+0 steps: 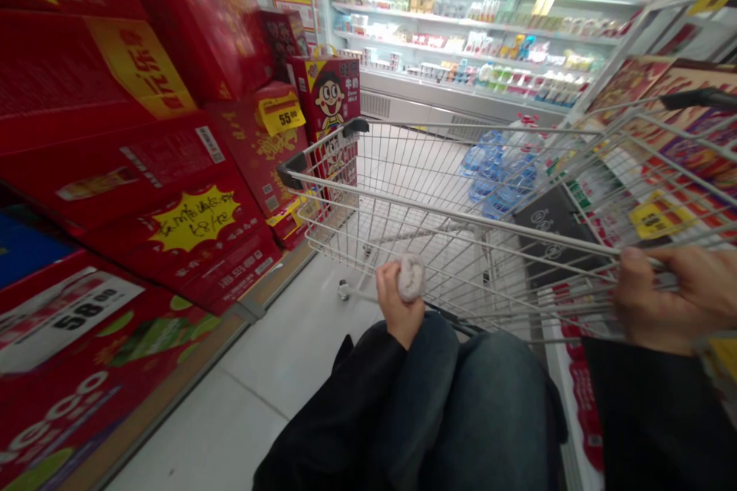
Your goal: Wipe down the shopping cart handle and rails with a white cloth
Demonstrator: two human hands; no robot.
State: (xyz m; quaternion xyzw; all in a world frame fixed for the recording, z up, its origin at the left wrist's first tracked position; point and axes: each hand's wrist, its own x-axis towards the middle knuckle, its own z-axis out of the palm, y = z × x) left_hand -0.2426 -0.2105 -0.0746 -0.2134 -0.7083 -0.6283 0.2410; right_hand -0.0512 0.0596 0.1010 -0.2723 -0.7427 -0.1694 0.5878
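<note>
My left hand [397, 308] is closed around a rolled-up pale grey cloth [411, 278], just above my bent knee. At the right, my right hand [671, 295] wraps round the top side rail of a metal shopping cart [449, 209]. The cart lies across in front of my knees, with its wire basket and black corner pieces showing. A dark panel with white print [556, 234] shows at the cart's right part. Below the basket, a small wheel [344, 290] rests on the floor.
Stacked red cartons [173, 169] with price tags rise on the left. Bundled water bottles [500, 173] show through the cart's wires. Behind stands a lit refrigerated shelf [461, 23] of packaged goods. More boxed goods [685, 115] line the right, close to the cart.
</note>
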